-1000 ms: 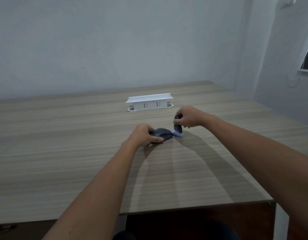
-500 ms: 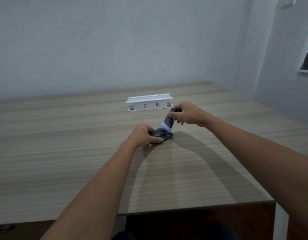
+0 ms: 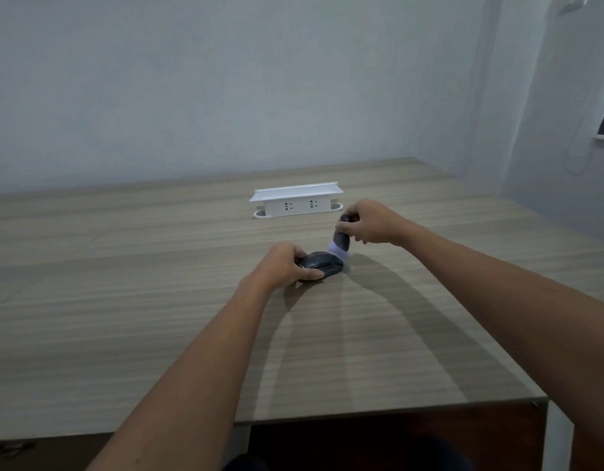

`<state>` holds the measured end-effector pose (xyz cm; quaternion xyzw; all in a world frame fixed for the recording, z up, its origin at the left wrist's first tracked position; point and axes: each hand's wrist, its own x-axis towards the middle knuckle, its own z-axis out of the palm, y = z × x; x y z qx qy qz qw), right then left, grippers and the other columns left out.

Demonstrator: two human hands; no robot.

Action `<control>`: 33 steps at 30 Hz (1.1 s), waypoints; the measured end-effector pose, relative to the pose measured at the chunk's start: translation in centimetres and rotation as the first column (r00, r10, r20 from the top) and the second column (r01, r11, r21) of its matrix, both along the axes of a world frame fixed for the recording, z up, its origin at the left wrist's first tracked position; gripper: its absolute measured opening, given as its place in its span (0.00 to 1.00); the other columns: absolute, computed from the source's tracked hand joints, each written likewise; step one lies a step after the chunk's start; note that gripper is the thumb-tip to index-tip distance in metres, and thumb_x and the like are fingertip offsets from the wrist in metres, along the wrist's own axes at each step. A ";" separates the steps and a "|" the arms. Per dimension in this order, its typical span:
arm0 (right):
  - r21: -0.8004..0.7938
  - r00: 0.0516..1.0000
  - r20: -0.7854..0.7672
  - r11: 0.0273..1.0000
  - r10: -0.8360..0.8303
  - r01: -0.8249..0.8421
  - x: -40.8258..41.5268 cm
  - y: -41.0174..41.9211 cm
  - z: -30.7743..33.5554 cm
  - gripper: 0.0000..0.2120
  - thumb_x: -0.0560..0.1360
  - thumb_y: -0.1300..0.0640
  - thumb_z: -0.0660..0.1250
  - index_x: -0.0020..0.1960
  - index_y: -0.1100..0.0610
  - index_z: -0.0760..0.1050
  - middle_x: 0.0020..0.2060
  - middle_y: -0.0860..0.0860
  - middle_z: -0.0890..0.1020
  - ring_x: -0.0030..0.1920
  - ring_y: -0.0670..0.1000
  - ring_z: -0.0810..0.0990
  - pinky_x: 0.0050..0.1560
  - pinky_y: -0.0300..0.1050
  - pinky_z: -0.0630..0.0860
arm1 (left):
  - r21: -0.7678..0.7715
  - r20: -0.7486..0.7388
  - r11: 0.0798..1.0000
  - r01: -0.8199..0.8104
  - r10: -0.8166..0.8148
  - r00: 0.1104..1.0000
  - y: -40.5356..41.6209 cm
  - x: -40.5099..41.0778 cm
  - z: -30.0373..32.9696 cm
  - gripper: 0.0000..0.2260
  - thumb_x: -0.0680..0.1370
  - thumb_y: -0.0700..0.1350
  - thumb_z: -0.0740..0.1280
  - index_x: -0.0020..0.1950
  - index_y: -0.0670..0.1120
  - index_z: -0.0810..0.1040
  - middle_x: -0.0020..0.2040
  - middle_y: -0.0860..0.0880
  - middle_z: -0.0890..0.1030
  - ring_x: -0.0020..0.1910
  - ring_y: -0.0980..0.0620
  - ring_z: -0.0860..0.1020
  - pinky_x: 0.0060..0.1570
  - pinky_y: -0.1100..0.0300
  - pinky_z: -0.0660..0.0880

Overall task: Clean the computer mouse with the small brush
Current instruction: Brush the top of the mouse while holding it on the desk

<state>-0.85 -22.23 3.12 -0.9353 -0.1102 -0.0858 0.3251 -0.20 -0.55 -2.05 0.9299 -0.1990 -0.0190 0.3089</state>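
A dark grey computer mouse (image 3: 322, 262) lies on the wooden table (image 3: 124, 300) near its middle. My left hand (image 3: 283, 265) grips the mouse's left end, thumb along the near side. My right hand (image 3: 370, 222) pinches a small brush (image 3: 341, 240) with a dark handle and pale lilac bristles. The brush points down, and its bristles touch the mouse's far right end. My fingers hide most of the handle.
A white socket box (image 3: 295, 201) with two outlets stands on the table just behind the hands. The table's near edge (image 3: 395, 407) and right corner lie close to me. A grey wall rises behind, with a window at the far right.
The brush was low beside the mouse's right end, swept up onto its top half a second ago, and now has moved back right over the far right end. The left hand stayed put.
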 end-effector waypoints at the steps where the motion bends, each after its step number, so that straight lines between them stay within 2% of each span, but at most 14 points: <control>1: 0.041 1.000 0.008 0.999 0.017 -0.017 -0.1 0.2 0.1 0.09 0.77 0.56 0.67 0.45 0.62 0.82 0.32 0.53 0.81 0.30 0.48 0.77 0.28 0.38 0.75 | -0.001 -0.004 1.000 0.001 -0.001 1.000 0.0 0.0 0.0 0.16 0.70 0.53 0.77 0.52 0.45 0.85 0.35 0.50 0.81 0.30 0.56 0.74 0.30 0.65 0.65; 3: 0.035 0.999 -0.001 0.998 0.051 -0.051 -0.3 0.7 0.3 0.09 0.77 0.56 0.67 0.45 0.62 0.82 0.32 0.51 0.80 0.30 0.48 0.77 0.29 0.39 0.75 | -0.003 -0.019 1.000 0.007 -0.007 1.000 0.0 -0.1 0.1 0.15 0.70 0.53 0.76 0.52 0.45 0.85 0.37 0.49 0.82 0.31 0.55 0.74 0.30 0.64 0.66; 4: -0.021 0.998 -0.014 0.998 0.055 -0.055 -0.1 0.8 0.2 0.09 0.77 0.57 0.67 0.44 0.62 0.82 0.33 0.52 0.81 0.31 0.49 0.78 0.30 0.39 0.74 | -0.005 -0.025 1.000 0.011 -0.011 1.000 0.0 -0.1 0.1 0.15 0.70 0.52 0.77 0.52 0.45 0.85 0.37 0.49 0.82 0.31 0.55 0.75 0.30 0.64 0.67; 5: -0.083 0.999 -0.024 0.996 0.039 -0.041 -0.2 0.9 0.3 0.09 0.77 0.57 0.67 0.44 0.61 0.82 0.34 0.53 0.81 0.33 0.50 0.77 0.31 0.39 0.72 | -0.010 -0.031 1.000 0.014 -0.015 0.999 0.0 -0.1 0.1 0.16 0.70 0.52 0.77 0.53 0.45 0.85 0.38 0.48 0.83 0.32 0.54 0.76 0.31 0.64 0.68; 7: -0.106 1.000 0.021 0.994 -0.004 0.006 -0.3 1.1 0.7 0.09 0.77 0.57 0.67 0.43 0.60 0.83 0.35 0.53 0.81 0.34 0.50 0.76 0.33 0.40 0.70 | -0.027 -0.043 0.999 0.018 -0.019 0.999 0.0 0.0 0.0 0.16 0.70 0.52 0.77 0.54 0.45 0.85 0.41 0.46 0.85 0.36 0.52 0.78 0.35 0.61 0.71; 10: -0.021 0.997 0.018 0.997 0.075 -0.075 -0.3 1.7 1.1 0.09 0.76 0.57 0.67 0.42 0.61 0.81 0.31 0.50 0.79 0.28 0.46 0.75 0.29 0.39 0.73 | -0.042 -0.051 0.999 0.023 -0.025 0.998 0.1 0.0 -0.1 0.16 0.70 0.52 0.77 0.54 0.45 0.85 0.45 0.43 0.86 0.40 0.49 0.80 0.42 0.57 0.74; 14: -0.159 1.000 -0.022 0.987 -0.004 0.001 0.1 1.6 0.8 0.11 0.77 0.57 0.67 0.43 0.64 0.83 0.32 0.53 0.80 0.31 0.50 0.76 0.29 0.38 0.69 | -0.040 -0.048 0.999 0.028 -0.030 0.998 0.1 -0.3 0.0 0.17 0.71 0.52 0.76 0.55 0.46 0.85 0.44 0.46 0.85 0.41 0.49 0.80 0.41 0.58 0.73; 16: -0.115 1.000 -0.008 0.993 -0.014 0.013 0.4 1.3 0.8 0.11 0.77 0.56 0.67 0.43 0.64 0.82 0.33 0.54 0.81 0.33 0.51 0.77 0.29 0.38 0.70 | -0.033 -0.044 0.999 0.025 -0.027 0.999 0.1 -0.2 -0.1 0.17 0.70 0.53 0.76 0.55 0.47 0.84 0.44 0.45 0.86 0.43 0.46 0.82 0.42 0.57 0.74; 19: -0.008 0.999 -0.019 0.999 0.048 -0.048 0.1 1.4 0.7 0.11 0.77 0.56 0.67 0.45 0.64 0.81 0.33 0.53 0.80 0.30 0.48 0.77 0.28 0.38 0.73 | -0.040 -0.056 0.999 0.028 -0.030 0.998 0.2 -0.1 -0.1 0.17 0.70 0.54 0.76 0.54 0.47 0.84 0.46 0.44 0.86 0.44 0.45 0.83 0.45 0.54 0.76; 21: -0.080 0.999 -0.033 0.997 0.023 -0.025 0.4 1.0 0.4 0.11 0.77 0.57 0.67 0.44 0.65 0.82 0.33 0.54 0.81 0.28 0.47 0.76 0.28 0.38 0.72 | -0.049 -0.056 0.998 0.036 -0.039 0.998 0.2 -0.1 0.0 0.17 0.70 0.53 0.76 0.55 0.46 0.84 0.46 0.45 0.86 0.46 0.45 0.83 0.48 0.52 0.78; 23: -0.105 1.000 -0.014 0.994 -0.026 0.024 0.2 0.9 0.6 0.11 0.77 0.57 0.67 0.43 0.65 0.82 0.32 0.54 0.80 0.28 0.49 0.76 0.28 0.38 0.70 | -0.051 -0.048 0.998 0.040 -0.043 0.998 0.1 -0.2 0.0 0.17 0.71 0.52 0.76 0.56 0.46 0.84 0.45 0.47 0.86 0.45 0.47 0.82 0.47 0.54 0.77; 26: 0.019 0.999 -0.010 0.999 0.037 -0.037 0.1 1.1 0.7 0.11 0.77 0.56 0.67 0.44 0.64 0.81 0.32 0.53 0.80 0.30 0.48 0.77 0.28 0.39 0.74 | -0.061 -0.049 0.997 0.042 -0.045 0.998 0.2 -0.2 0.0 0.17 0.71 0.52 0.76 0.56 0.45 0.84 0.44 0.47 0.85 0.43 0.47 0.81 0.44 0.55 0.75; 31: -0.098 1.000 -0.025 0.995 -0.008 0.005 0.1 1.0 0.6 0.11 0.77 0.57 0.67 0.44 0.65 0.82 0.32 0.56 0.81 0.28 0.49 0.76 0.29 0.40 0.73 | -0.080 -0.059 0.996 0.035 -0.040 0.997 0.1 -0.3 0.0 0.18 0.71 0.51 0.76 0.58 0.46 0.84 0.48 0.48 0.86 0.48 0.48 0.82 0.50 0.55 0.77; 33: 0.000 1.000 -0.019 1.000 0.019 -0.019 0.1 0.9 0.7 0.11 0.77 0.57 0.67 0.45 0.65 0.82 0.33 0.54 0.80 0.28 0.47 0.76 0.29 0.39 0.73 | -0.086 -0.061 0.996 0.035 -0.040 0.997 0.1 -0.3 -0.1 0.17 0.71 0.51 0.76 0.57 0.46 0.84 0.47 0.49 0.86 0.48 0.48 0.82 0.48 0.57 0.76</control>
